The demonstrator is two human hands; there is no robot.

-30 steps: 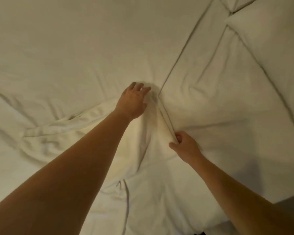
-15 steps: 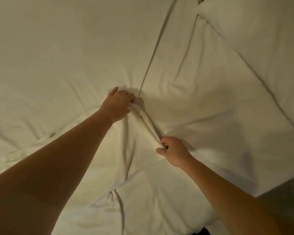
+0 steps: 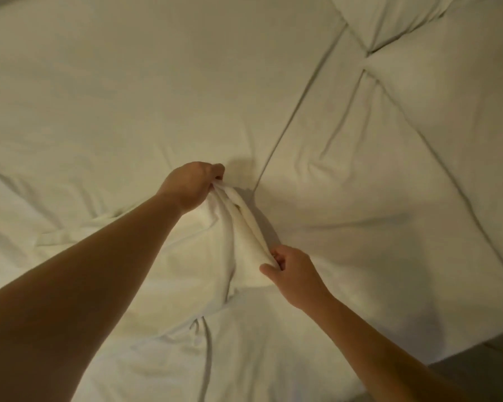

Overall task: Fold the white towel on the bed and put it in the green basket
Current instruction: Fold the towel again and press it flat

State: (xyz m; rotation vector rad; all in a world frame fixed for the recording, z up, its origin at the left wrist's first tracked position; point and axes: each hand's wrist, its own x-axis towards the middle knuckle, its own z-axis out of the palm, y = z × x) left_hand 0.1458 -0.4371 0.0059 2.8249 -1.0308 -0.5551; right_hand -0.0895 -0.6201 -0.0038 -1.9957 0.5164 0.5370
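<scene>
The white towel (image 3: 215,256) lies crumpled on the white bed (image 3: 128,97), hard to tell apart from the bedding. My left hand (image 3: 190,185) is closed on the towel's far corner, lifting it a little off the bed. My right hand (image 3: 294,271) pinches the near end of the same edge, so a bunched strip of towel stretches between both hands. The rest of the towel trails to the left under my left forearm. The green basket is not in view.
White pillows (image 3: 447,82) lie at the upper right. The bed's corner and a strip of dark floor (image 3: 482,372) show at the lower right. A dark seam in the bedding (image 3: 296,111) runs diagonally up from the hands.
My left hand went from lying flat on the cloth to a closed grip on the towel's corner. The edge between both hands has risen off the bed and bunched up.
</scene>
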